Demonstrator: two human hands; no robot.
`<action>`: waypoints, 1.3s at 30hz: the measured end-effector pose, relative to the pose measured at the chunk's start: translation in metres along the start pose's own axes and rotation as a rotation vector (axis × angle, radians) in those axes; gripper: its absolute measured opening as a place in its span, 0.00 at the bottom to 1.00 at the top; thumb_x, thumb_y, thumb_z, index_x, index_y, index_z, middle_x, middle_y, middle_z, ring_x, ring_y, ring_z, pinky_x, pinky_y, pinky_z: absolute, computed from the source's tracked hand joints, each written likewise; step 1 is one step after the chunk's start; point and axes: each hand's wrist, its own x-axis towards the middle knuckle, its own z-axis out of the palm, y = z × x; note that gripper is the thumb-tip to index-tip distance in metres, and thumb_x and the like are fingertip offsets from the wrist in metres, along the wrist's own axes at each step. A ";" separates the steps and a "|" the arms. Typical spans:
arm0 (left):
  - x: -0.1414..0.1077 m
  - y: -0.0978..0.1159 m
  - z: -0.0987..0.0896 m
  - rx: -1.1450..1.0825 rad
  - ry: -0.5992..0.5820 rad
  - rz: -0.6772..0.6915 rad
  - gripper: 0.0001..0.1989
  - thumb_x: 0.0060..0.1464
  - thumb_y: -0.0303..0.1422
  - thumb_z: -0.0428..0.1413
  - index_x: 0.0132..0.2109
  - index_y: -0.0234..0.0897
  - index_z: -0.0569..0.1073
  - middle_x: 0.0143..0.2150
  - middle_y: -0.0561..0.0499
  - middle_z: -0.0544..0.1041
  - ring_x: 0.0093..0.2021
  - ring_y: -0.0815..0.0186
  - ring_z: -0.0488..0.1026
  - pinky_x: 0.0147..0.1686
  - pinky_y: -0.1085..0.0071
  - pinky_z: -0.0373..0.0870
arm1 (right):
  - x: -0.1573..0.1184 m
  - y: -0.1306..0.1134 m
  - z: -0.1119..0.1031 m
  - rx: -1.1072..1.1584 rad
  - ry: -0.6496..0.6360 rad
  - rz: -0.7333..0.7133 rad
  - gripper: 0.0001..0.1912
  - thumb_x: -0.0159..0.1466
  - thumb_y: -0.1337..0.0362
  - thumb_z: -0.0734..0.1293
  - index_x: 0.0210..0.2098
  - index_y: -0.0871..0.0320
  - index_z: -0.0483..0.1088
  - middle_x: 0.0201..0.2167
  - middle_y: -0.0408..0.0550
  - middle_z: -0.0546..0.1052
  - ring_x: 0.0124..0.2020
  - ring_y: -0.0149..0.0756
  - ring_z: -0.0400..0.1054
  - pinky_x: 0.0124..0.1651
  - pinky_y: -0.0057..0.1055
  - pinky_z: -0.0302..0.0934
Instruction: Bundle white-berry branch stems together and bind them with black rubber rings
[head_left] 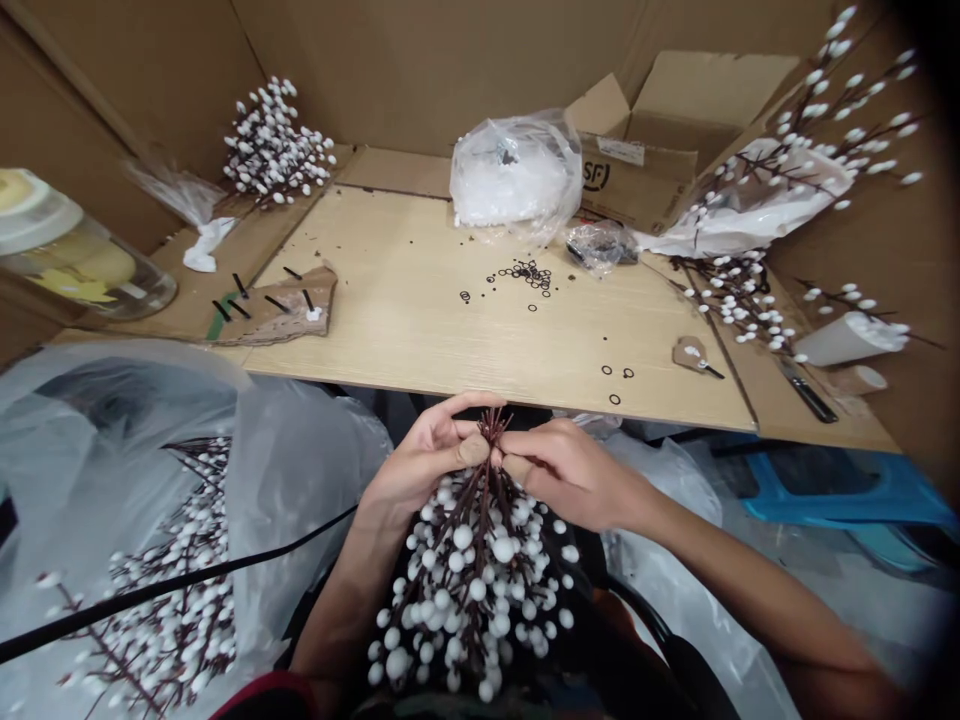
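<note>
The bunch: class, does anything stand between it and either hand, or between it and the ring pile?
Nothing visible separates the bunch from the left hand or right hand; both pinch its stems. Towards the ring pile, only the left forefinger by the stem tips and the front edge of the table seem to intervene.

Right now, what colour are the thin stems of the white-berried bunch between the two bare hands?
The thin stems are dark reddish-brown; best seen in the head view.

Black "SF" lettering on side of open cardboard box (637, 180), at back of tabletop (420, 250). Small white label (621, 151) on same box, near top edge; its print too small to read.
</note>
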 end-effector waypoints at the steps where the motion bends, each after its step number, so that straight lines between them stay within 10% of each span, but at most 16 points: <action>1: 0.001 0.000 -0.001 0.016 0.002 0.008 0.16 0.45 0.29 0.64 0.44 0.32 0.75 0.30 0.49 0.77 0.28 0.73 0.73 0.31 0.81 0.68 | 0.001 0.001 0.000 0.019 -0.015 0.030 0.12 0.64 0.66 0.54 0.25 0.64 0.58 0.18 0.39 0.55 0.19 0.20 0.45 0.27 0.21 0.39; 12: 0.010 0.004 -0.002 0.139 0.050 0.014 0.07 0.44 0.34 0.65 0.32 0.35 0.80 0.28 0.51 0.75 0.27 0.75 0.69 0.32 0.80 0.65 | -0.002 -0.001 -0.002 -0.234 0.043 0.028 0.07 0.58 0.66 0.56 0.27 0.63 0.61 0.18 0.39 0.57 0.21 0.21 0.42 0.28 0.24 0.36; 22: 0.007 0.028 0.010 0.467 -0.076 0.371 0.06 0.53 0.32 0.58 0.33 0.35 0.79 0.38 0.46 0.65 0.41 0.67 0.64 0.40 0.73 0.63 | 0.002 -0.013 -0.023 -0.333 0.066 -0.034 0.08 0.61 0.62 0.57 0.30 0.61 0.62 0.18 0.38 0.60 0.20 0.22 0.45 0.28 0.24 0.39; 26: 0.003 0.033 0.019 0.508 -0.054 0.466 0.07 0.53 0.33 0.58 0.33 0.34 0.78 0.39 0.45 0.64 0.41 0.65 0.64 0.42 0.70 0.63 | 0.004 -0.023 -0.018 -0.623 0.290 -0.178 0.08 0.59 0.65 0.56 0.29 0.61 0.64 0.18 0.41 0.62 0.21 0.26 0.49 0.31 0.28 0.40; 39: 0.015 0.019 0.022 0.288 0.057 0.176 0.07 0.50 0.33 0.60 0.30 0.32 0.78 0.38 0.48 0.67 0.38 0.70 0.65 0.40 0.77 0.63 | 0.006 -0.032 0.004 -0.842 0.378 -0.276 0.12 0.57 0.62 0.56 0.22 0.61 0.63 0.20 0.48 0.64 0.24 0.32 0.55 0.33 0.30 0.45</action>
